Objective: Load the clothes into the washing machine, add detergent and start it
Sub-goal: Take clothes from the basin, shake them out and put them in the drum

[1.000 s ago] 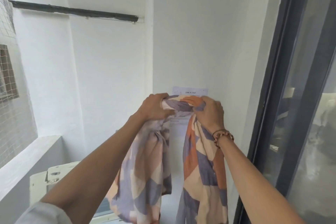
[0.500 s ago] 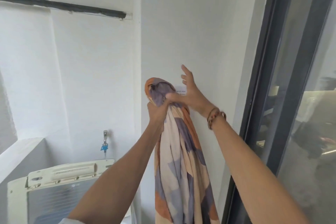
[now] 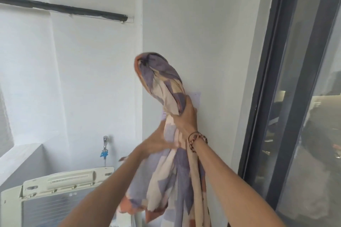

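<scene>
A long patterned cloth (image 3: 162, 79) in purple, cream and orange hangs bunched in front of the white wall. My right hand (image 3: 186, 116), with a beaded bracelet at the wrist, grips it high up, below a folded loop that stands above the fist. My left hand (image 3: 158, 142) holds the cloth just lower, on its left side. The rest of the fabric falls down past both forearms and out of the bottom of the view. The washing machine (image 3: 55, 190), cream with its lid raised, stands at the lower left.
A tap (image 3: 105, 143) with a blue fitting sits on the wall above the machine. A paper notice (image 3: 196, 97) is stuck on the wall behind the cloth. A dark-framed glass door (image 3: 295, 97) fills the right side. A low grey ledge (image 3: 20, 160) runs along the left.
My right hand, open half a second ago, has closed around the cloth higher up. My left hand slid down to a lower grip. The cloth went from spread between both hands to one bunched strand.
</scene>
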